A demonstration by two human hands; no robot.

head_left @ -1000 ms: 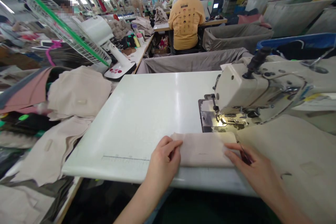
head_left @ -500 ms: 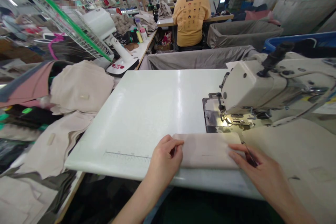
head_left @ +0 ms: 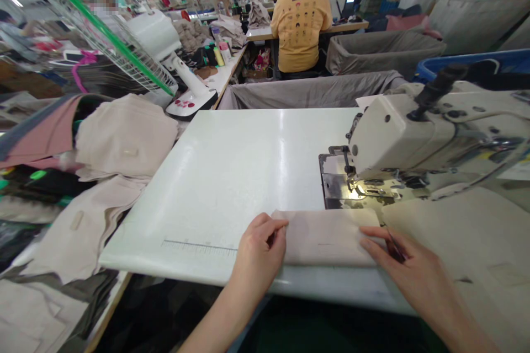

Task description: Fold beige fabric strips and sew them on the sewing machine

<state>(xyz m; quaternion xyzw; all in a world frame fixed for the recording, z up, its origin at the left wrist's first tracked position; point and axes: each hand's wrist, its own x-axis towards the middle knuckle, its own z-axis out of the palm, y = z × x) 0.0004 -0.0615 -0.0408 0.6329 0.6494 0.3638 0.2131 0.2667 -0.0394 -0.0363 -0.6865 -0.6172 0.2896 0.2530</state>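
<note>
A beige fabric piece (head_left: 327,240), folded flat with a short dark line marked on it, lies at the front edge of the white sewing table (head_left: 232,176). My left hand (head_left: 263,248) pinches its left edge between thumb and forefinger. At the opposite end, my right hand (head_left: 414,270) has thumb and forefinger closed on the fabric's right edge. A thin dark tool (head_left: 396,245) lies within the right hand's fingers, mostly hidden. Just behind the fabric stands the sewing machine (head_left: 414,132), its lit presser foot and metal plate (head_left: 336,186) apart from the cloth.
Stacks of beige fabric pieces (head_left: 128,132) lie to the left, beside a tilted white fan (head_left: 155,36) with a green rim. Beyond the table is a grey cloth-lined bin (head_left: 310,91). A person in a yellow shirt (head_left: 301,25) sits farther back.
Both hands keep their hold on the fabric, which stays in place. The camera view has shifted very slightly.
</note>
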